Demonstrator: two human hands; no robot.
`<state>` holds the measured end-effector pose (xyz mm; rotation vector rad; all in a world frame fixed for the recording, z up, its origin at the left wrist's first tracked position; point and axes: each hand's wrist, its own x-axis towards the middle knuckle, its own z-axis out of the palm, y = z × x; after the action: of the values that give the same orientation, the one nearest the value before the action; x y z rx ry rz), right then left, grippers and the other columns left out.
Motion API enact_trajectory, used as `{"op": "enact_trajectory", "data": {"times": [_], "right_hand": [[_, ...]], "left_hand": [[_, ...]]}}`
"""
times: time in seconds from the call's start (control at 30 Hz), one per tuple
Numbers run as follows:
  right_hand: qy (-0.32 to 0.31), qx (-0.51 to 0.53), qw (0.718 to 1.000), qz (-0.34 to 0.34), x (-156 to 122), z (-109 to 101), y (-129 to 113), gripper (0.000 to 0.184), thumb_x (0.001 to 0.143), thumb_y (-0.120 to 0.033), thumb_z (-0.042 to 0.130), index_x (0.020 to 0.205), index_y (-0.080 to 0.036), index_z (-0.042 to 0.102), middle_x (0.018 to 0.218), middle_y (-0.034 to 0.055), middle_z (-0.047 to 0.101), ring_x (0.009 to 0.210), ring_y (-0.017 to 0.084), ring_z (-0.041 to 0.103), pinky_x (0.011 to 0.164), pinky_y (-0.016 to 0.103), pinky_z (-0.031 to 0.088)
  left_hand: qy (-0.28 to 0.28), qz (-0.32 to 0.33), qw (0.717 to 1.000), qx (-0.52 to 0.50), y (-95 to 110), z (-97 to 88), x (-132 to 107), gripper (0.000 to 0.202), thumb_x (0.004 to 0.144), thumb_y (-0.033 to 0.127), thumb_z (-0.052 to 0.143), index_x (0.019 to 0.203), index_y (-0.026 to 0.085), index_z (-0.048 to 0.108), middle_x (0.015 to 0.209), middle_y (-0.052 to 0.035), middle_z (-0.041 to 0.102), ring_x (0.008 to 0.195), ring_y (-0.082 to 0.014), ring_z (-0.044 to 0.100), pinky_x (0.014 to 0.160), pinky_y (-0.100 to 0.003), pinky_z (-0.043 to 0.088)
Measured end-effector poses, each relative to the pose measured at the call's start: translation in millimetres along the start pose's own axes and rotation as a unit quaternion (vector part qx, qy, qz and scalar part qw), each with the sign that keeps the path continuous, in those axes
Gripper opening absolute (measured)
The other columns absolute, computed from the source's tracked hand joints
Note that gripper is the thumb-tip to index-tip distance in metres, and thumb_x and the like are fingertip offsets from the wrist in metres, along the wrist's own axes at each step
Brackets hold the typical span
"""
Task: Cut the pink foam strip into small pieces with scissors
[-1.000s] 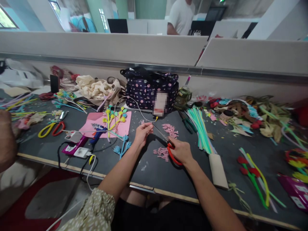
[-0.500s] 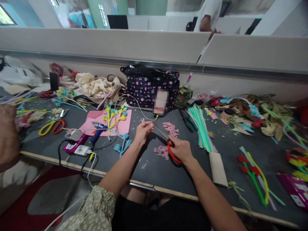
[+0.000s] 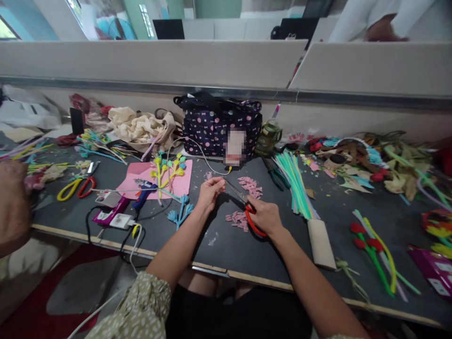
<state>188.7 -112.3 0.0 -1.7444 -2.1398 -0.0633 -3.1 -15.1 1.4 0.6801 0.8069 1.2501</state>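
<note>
Scissors (image 3: 252, 223) are clamped in right fingers (image 3: 255, 205) near pink snippets (image 3: 250, 186) and green pliers (image 3: 271, 172); left fingers (image 3: 216, 185) pinch together.

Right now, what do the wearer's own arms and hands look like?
Left hand and right hand bare, no gloves or watches visible. A loose olive-green fabric sleeve with pale spots ends near the left elbow. Right forearm bare.

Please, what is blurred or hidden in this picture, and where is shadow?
Head view: mosaic hides an item before the patterned bag; the white-clothed person at top right looks blurred; a shadow lies on the table beside the left hand.
</note>
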Motion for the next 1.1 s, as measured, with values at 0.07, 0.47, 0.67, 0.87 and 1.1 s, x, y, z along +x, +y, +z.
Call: {"op": "enact_trajectory", "data": {"times": [0.07,0.47,0.67,0.87,1.1], "right_hand": [[0.004,-0.001,1.000,-0.003,-0.4,1.3,0.6,0.034,0.081,-0.029,0.053,0.112,-0.022,0.065,0.091,0.0033,0.075,0.080,0.018,0.067,0.061,0.024,0.036],[0.005,-0.008,1.000,-0.009,-0.3,3.7,1.2,0.032,0.081,-0.028,0.052,0.109,-0.023,0.066,0.090,0.0029,0.075,0.078,0.017,0.067,0.061,0.024,0.037],[-0.002,-0.017,1.000,-0.009,-0.2,3.6,1.0,0.032,0.082,-0.029,0.051,0.111,-0.023,0.065,0.088,0.0029,0.075,0.075,0.017,0.066,0.060,0.024,0.036],[-0.017,-0.020,1.000,-0.002,1.0,3.0,-0.1,0.030,0.083,-0.029,0.051,0.109,-0.023,0.065,0.091,0.0032,0.075,0.076,0.017,0.067,0.060,0.025,0.035],[-0.014,0.001,1.000,0.007,0.8,0.5,-0.1,0.026,0.082,-0.030,0.053,0.106,-0.027,0.065,0.087,-0.0002,0.075,0.076,0.017,0.067,0.060,0.024,0.036]], "left_hand": [[0.002,-0.001,1.000,-0.003,0.1,0.2,-0.4,0.039,0.050,0.026,0.090,0.079,0.013,0.069,0.067,-0.0006,0.067,0.052,-0.0072,0.059,0.057,-0.021,0.049],[0.007,-0.013,1.000,-0.027,-1.6,1.2,-0.8,0.040,0.049,0.024,0.090,0.080,0.012,0.068,0.068,-0.0005,0.067,0.053,-0.0069,0.059,0.059,-0.021,0.051],[0.001,-0.008,1.000,-0.026,-1.2,1.0,-1.0,0.039,0.049,0.025,0.090,0.080,0.013,0.069,0.068,-0.0003,0.067,0.054,-0.0072,0.059,0.059,-0.021,0.050],[0.005,-0.011,1.000,-0.017,-1.5,0.2,0.4,0.037,0.051,0.024,0.089,0.080,0.013,0.069,0.070,-0.0011,0.068,0.054,-0.0069,0.059,0.058,-0.020,0.050],[0.011,-0.020,1.000,-0.017,-0.7,-0.7,1.6,0.036,0.051,0.022,0.088,0.081,0.013,0.069,0.071,-0.0013,0.068,0.055,-0.0071,0.059,0.059,-0.020,0.050]]}}
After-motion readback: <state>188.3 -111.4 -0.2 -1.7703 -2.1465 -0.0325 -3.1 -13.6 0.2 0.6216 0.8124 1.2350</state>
